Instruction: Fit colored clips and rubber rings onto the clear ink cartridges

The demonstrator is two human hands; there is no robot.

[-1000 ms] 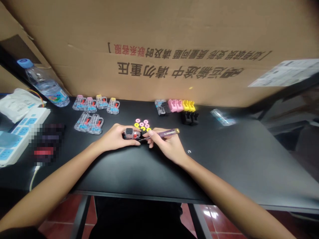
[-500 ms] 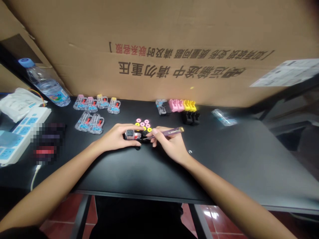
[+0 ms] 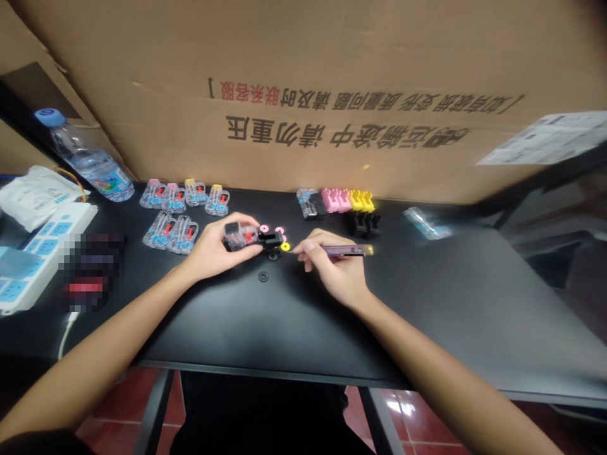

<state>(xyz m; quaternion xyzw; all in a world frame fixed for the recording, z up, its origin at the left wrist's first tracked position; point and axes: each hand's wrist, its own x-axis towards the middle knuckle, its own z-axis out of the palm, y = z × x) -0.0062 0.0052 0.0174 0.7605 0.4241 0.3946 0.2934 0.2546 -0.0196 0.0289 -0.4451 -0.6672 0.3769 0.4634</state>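
Note:
Between thumb and fingers, my left hand (image 3: 219, 248) holds a clear plastic piece (image 3: 241, 236) with a red part inside and a black end. A black clip-like part (image 3: 271, 239) sits at its right end. My right hand (image 3: 332, 258) pinches a purple pen-like tool (image 3: 348, 250), its thin tip pointing left, close to the black part. Around the held piece lie pink rings (image 3: 264, 229) and a yellow ring (image 3: 285, 247), some partly hidden. A black ring (image 3: 263, 277) lies nearer the front edge, and another (image 3: 272, 256) is just under the black part.
Several clear assemblies (image 3: 171, 234) lie at the back left, near a water bottle (image 3: 102, 167) and a white power strip (image 3: 40, 259). Pink clips (image 3: 336, 200), yellow clips (image 3: 361, 200) and black clips (image 3: 364, 223) stand behind my right hand. A clear packet (image 3: 427, 223) lies farther right.
My left hand has shifted left and tilted the held piece, showing its black part. My right hand has moved right, drawing the tool away. The small white bit beside my right wrist is no longer visible.

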